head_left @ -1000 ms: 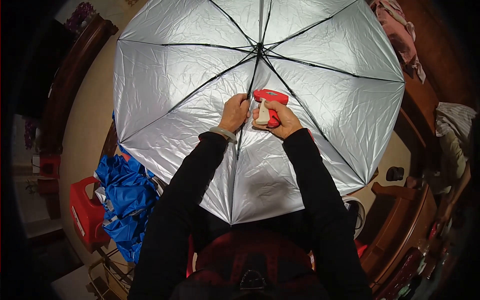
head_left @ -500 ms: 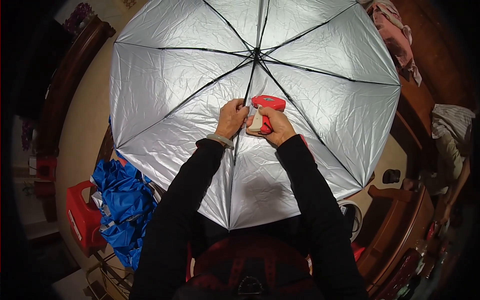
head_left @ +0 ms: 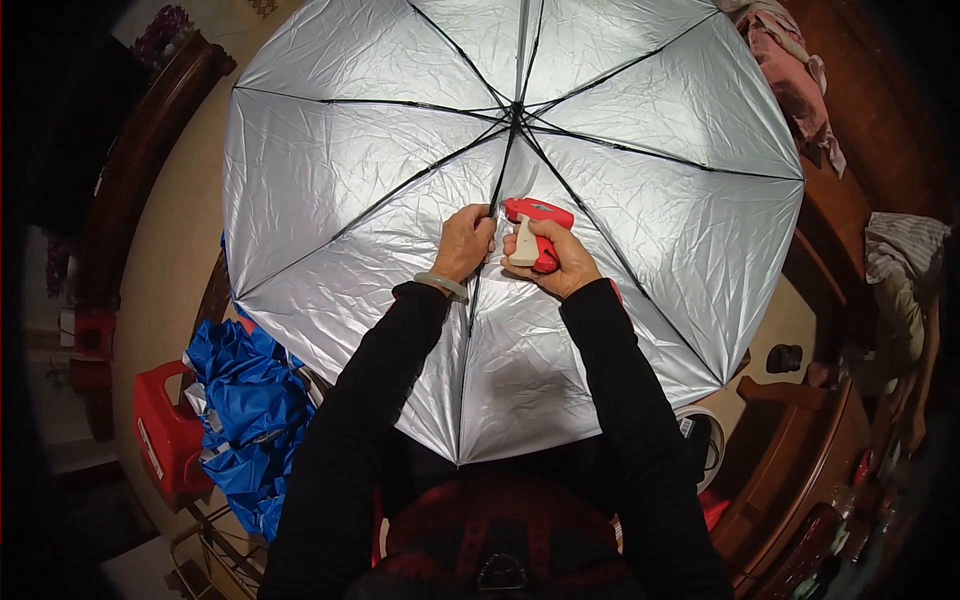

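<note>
At your far left a red box [head_left: 165,440] stands beside a heap of blue cloth [head_left: 250,410]. The open silver umbrella [head_left: 380,190] fills the middle, its inside facing you. Your left hand [head_left: 465,243] pinches a black rib [head_left: 497,188] of it, fingers together. Just beside it, your right hand [head_left: 560,262] is clamped on a red tagging gun [head_left: 535,222], nose toward that rib.

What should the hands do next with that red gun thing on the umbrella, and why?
Probably squeeze the trigger. The right hand grips the red tagging gun with its tip close to the black rib, where the left hand pinches the silver umbrella lining. Rib, cloth and tip look lined up at one spot, so a small squeeze seems the likely next move.
</note>
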`<state>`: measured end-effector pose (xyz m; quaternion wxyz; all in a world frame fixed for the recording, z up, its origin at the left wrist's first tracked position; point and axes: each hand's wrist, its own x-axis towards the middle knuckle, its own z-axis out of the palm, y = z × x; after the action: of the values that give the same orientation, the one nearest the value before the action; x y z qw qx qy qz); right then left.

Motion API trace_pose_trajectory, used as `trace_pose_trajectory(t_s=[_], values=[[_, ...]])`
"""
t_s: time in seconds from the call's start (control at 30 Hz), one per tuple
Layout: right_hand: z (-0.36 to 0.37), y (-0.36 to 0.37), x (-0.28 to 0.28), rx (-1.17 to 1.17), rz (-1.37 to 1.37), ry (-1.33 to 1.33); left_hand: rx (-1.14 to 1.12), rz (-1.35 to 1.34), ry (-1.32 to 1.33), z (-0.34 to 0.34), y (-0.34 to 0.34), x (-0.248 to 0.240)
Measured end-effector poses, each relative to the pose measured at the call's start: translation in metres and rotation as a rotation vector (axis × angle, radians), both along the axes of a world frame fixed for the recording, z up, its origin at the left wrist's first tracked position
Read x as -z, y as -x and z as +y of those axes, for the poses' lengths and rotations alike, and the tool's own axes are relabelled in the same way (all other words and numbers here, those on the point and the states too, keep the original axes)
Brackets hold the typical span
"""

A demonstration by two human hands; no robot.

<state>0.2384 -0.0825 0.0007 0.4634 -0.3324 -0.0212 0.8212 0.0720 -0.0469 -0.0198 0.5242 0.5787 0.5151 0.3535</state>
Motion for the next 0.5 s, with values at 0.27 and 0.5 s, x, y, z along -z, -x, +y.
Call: trace_pose_trajectory(t_s=[0.27, 0.5], values=[[0.005, 0.001, -0.004, -0.033, -0.001, -0.011, -0.003, -0.001, -0.006, 0.001, -0.005, -0.006], [0.011, 0.006, -0.003, -0.116, -0.071, -0.011, 0.04, 0.03, -0.11, 0.002, 0.0, 0.007]])
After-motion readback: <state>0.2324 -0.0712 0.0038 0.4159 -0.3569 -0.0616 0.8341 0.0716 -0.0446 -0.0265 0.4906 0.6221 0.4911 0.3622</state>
